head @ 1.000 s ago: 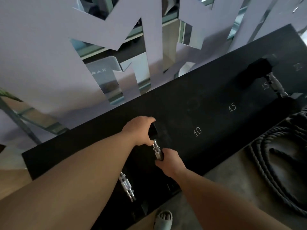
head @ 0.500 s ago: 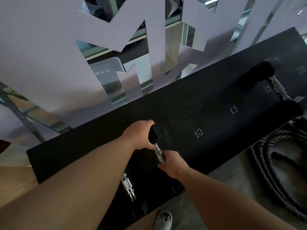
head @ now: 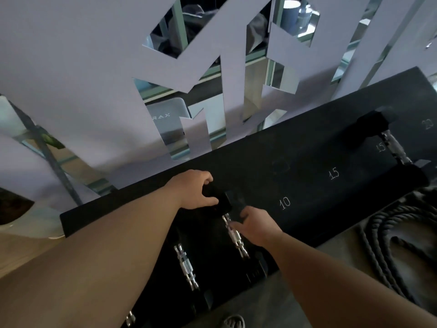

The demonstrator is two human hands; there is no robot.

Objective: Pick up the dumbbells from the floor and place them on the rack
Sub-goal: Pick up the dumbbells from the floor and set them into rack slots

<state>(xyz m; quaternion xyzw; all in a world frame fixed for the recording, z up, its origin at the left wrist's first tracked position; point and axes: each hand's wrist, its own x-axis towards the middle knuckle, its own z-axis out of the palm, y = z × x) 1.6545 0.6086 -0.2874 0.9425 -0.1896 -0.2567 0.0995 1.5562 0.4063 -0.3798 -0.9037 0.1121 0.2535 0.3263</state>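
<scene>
While the dumbbell [head: 233,235] lies on the rack [head: 307,147] left of the 10 mark, the left hand [head: 192,192] grips its far head; the right hand [head: 256,227] touches the handle, hold unclear; a second dumbbell [head: 186,266] lies near on the left; a rope [head: 390,233] lies off the rack's front edge.

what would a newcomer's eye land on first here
Mid-frame, the left hand grips the black end of a dumbbell lying on the rack, while the right hand touches its steel handle. Next come the chalked 10 and 15 to the right, and a coiled rope at far right.
</scene>
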